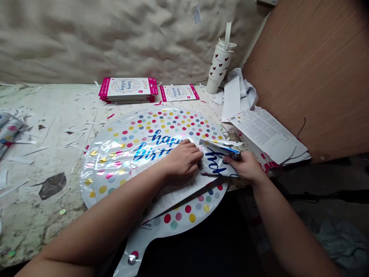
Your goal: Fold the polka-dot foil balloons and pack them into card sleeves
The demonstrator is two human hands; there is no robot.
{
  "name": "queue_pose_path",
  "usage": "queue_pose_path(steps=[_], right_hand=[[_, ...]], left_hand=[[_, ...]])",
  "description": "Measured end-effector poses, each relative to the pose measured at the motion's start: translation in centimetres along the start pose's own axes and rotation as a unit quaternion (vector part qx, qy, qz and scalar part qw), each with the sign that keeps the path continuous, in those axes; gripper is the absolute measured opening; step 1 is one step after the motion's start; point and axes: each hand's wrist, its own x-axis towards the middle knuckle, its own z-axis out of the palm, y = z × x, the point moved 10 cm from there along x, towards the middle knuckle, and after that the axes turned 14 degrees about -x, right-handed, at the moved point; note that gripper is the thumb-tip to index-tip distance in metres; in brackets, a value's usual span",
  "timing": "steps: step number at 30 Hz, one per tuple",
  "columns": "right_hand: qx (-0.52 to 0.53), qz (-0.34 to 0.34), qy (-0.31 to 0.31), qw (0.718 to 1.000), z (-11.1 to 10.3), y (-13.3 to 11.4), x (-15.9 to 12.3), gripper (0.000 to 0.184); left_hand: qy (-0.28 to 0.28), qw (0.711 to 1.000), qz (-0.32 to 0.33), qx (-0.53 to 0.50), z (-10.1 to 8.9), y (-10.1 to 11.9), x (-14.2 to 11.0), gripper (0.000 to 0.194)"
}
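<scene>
A flat foil balloon [178, 125] with coloured dots and blue "happy birthday" lettering lies in front of me, its tail hanging off the near edge. On top of it sits a white printed card packet [175, 194], slanting up to the right. My left hand [186, 157] is closed at the packet's upper right end, fingertips partly hidden. In my right hand [245, 165], a folded foil balloon [215, 161] with blue lettering is pinched between thumb and fingers. The folded balloon's left edge meets my left hand and the packet's end.
Pink-edged card packets [128, 90] are stacked at the back, with a single one [179, 93] beside them. A white tumbler with hearts [219, 65] stands behind loose paper [232, 98]. Printed card sheets [268, 134] lean by the brown board [311, 77]. Paper scraps litter the worn table [57, 134].
</scene>
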Motion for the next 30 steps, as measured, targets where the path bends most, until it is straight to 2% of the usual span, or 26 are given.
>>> queue_pose_path(steps=[4,6,9,12,17,19,21,26,30], right_hand=[[-0.024,-0.01,-0.149,0.989,1.7,-1.6,-0.2,0.028],[-0.029,-0.02,-0.179,0.983,1.9,-2.1,0.2,0.028],[-0.047,-0.035,-0.155,0.986,1.6,-2.2,1.1,0.028],[-0.055,-0.027,-0.123,0.991,1.7,-1.2,1.5,0.028],[0.131,0.058,-0.084,0.986,2.6,1.5,1.1,0.04],[0.163,0.084,-0.064,0.981,2.5,2.3,0.8,0.039],[0.151,0.091,-0.077,0.981,2.7,2.5,0.4,0.037],[0.093,0.063,-0.168,0.979,4.5,1.1,-0.1,0.04],[0.135,0.073,-0.123,0.98,4.1,0.3,1.1,0.039]], left_hand=[[-0.01,0.999,0.044,0.008,-0.3,1.9,-0.2,0.017],[-0.016,0.998,0.059,-0.003,-0.2,2.6,-0.2,0.018],[-0.021,0.997,0.051,-0.049,0.0,2.5,-0.4,0.018],[-0.045,0.994,0.035,-0.097,0.9,1.8,-0.5,0.021],[-0.084,0.988,0.016,-0.131,2.3,1.0,-0.5,0.024],[-0.082,0.988,0.013,-0.126,2.3,1.1,-0.4,0.022],[-0.073,0.991,0.019,-0.115,2.0,1.4,-0.3,0.019],[-0.058,0.992,0.076,-0.088,1.7,3.6,-0.3,0.011],[-0.065,0.991,0.092,-0.069,2.0,4.3,-0.3,0.011]])
